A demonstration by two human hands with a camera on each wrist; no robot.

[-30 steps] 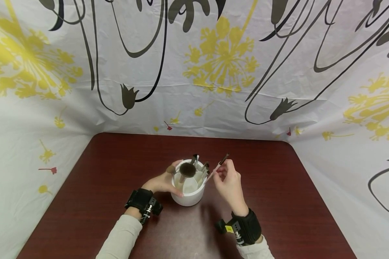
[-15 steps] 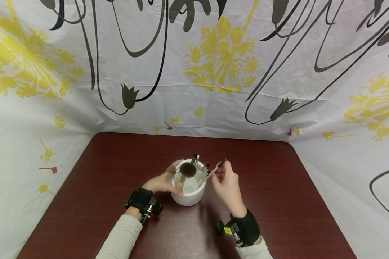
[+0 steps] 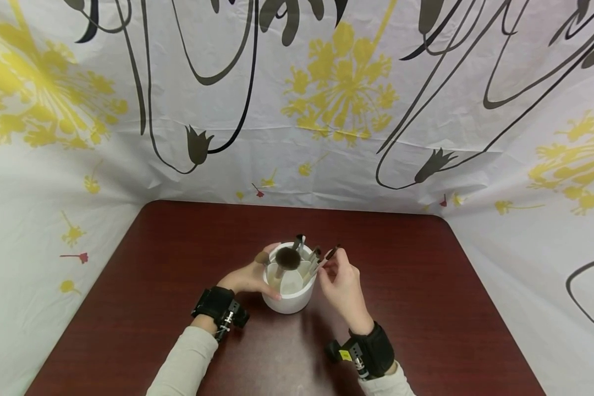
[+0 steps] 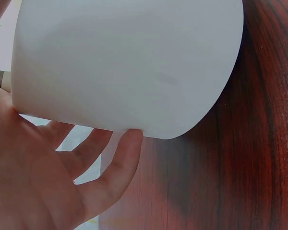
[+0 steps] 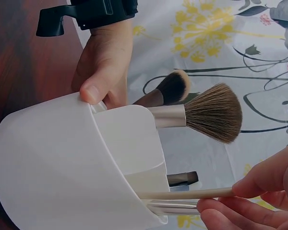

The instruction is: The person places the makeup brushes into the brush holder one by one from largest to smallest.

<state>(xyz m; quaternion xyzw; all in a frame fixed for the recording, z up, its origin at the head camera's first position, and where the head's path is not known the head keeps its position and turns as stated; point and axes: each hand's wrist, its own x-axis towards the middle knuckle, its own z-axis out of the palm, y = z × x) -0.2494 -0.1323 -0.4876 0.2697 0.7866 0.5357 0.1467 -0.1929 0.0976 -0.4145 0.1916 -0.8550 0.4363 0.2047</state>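
Note:
A white round brush holder (image 3: 288,304) with inner compartments stands on the table, several makeup brushes upright in it. My left hand (image 3: 247,279) grips its left side, thumb at the front rim; in the left wrist view its fingers (image 4: 125,158) curve against the smooth white wall. My right hand (image 3: 345,286) pinches a thin makeup brush (image 3: 329,256) with a dark tip, slanted over the holder's right rim. In the right wrist view, its pale handle (image 5: 189,194) reaches down inside the rim, beside a silver brush ferrule (image 5: 175,207). The handle's lower end is hidden.
A big fluffy brush (image 5: 213,114) and a dark, light-tipped brush (image 5: 175,87) rise from the holder, as does a small flat brush (image 5: 185,178). The dark red-brown table (image 3: 203,231) meets a patterned white cloth (image 3: 237,110) behind and at both sides.
My right hand has moved left and slightly inward, bringing the thin brush closer over the holder and lowering it into the right side. My left hand and the holder have stayed put.

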